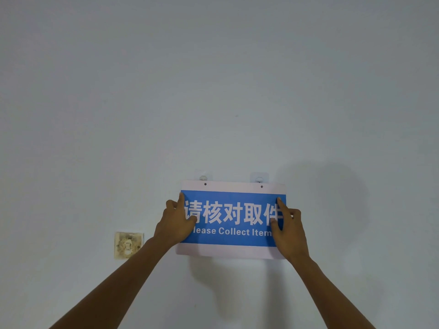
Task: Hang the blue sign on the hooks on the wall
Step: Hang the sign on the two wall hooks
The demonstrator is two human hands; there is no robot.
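Note:
A blue sign [231, 219] with white borders and white lettering is held flat against the pale wall. My left hand [175, 222] grips its left edge and my right hand [288, 230] grips its right edge. Two small holes in the sign's top white strip sit just below two clear adhesive hooks, the left hook [203, 178] and the right hook [259, 179]. The holes are a little under the hooks, not over them. Both hooks stick out above the sign's top edge.
A stained, yellowed square plate [128, 244] is fixed to the wall to the lower left of the sign. The rest of the wall [213, 79] is plain and pale, with my shadow at the right.

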